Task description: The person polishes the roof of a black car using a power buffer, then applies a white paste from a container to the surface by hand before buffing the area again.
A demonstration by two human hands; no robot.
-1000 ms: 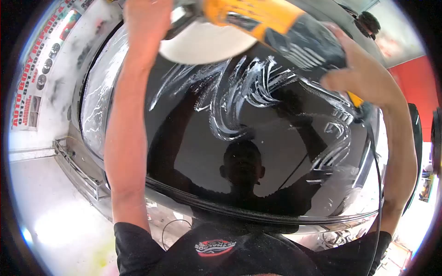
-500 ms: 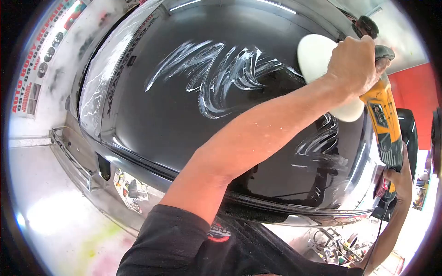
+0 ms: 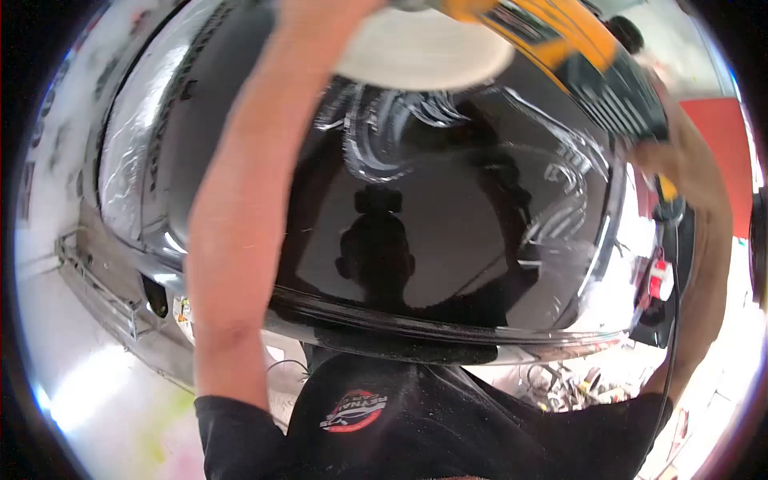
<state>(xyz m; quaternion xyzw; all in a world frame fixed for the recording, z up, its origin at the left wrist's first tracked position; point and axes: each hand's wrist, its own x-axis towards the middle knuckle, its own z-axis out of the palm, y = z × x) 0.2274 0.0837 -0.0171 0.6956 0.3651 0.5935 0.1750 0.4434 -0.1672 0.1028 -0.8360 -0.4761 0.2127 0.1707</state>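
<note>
A yellow and black power polisher [image 3: 576, 68] reaches across the top of the view, its round white pad [image 3: 424, 52] over a glossy black car panel [image 3: 448, 232]. My left hand [image 3: 340, 10] is at the polisher's head end, largely cut off by the top edge; half a second ago its grip there was plain. Around the polisher's rear end my right hand [image 3: 668, 160] is closed, somewhat blurred. White compound streaks [image 3: 372, 156] curve over the panel below the pad, with more streaks [image 3: 560, 208] toward its right side.
A dark cord [image 3: 673, 320] hangs from the polisher beside my right arm. Clear plastic sheeting [image 3: 128, 176] covers the car at left. A metal frame [image 3: 120, 308] stands low along the left wall, cluttered items [image 3: 568, 388] lie behind the panel's near edge, and a red surface [image 3: 716, 144] is at right.
The polisher and its pad have swung left across the panel, and my left arm has moved left with them. The streaks at right now look more spread, and the view has shifted.
</note>
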